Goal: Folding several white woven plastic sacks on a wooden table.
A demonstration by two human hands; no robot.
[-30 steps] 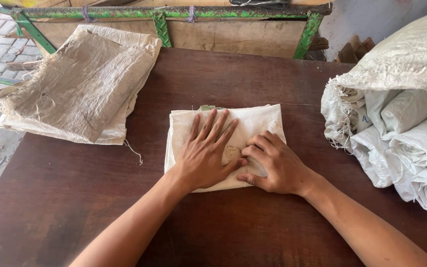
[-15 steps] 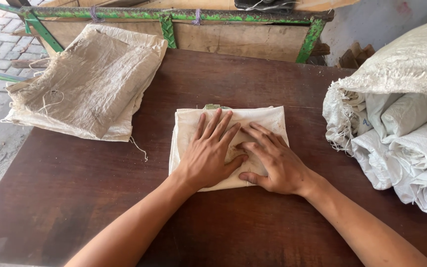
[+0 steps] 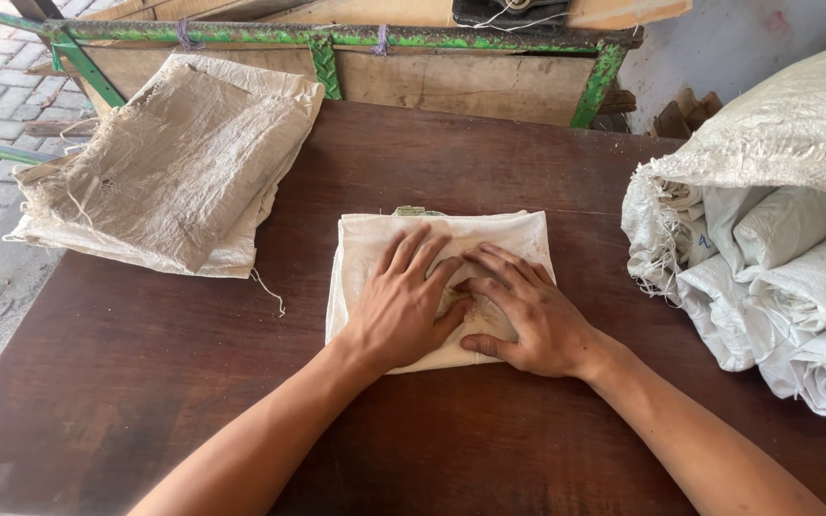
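Both hands have drawn together over the last second. The right hand [image 3: 528, 320], earlier curled at the near right corner of the folded cream woven-plastic sack [image 3: 375, 250], now lies flatter, its fingers spread toward the middle. The left hand [image 3: 403, 304] has barely shifted, palm down, fingers fanned toward the far edge. Index fingertips now meet or nearly meet at the sack's centre (contact itself hard to confirm). The folded bundle has kept its place, so the change reads as pressing and flattening the fold rather than moving it.

Pose: both forearms come in from the near edge and converge, wrists low, palms open and bearing down on the sack. Neither hand grips anything; thumbs rest along the near edge of the fold.

The sack sits in the middle of the dark brown wooden table [image 3: 145, 382], a bit of green showing at its far edge. A stack of flat dirty tan woven sacks [image 3: 174, 167] lies at far left, well apart. A heap of rolled white woven sacks [image 3: 776, 248] sits at right, near but not touching.
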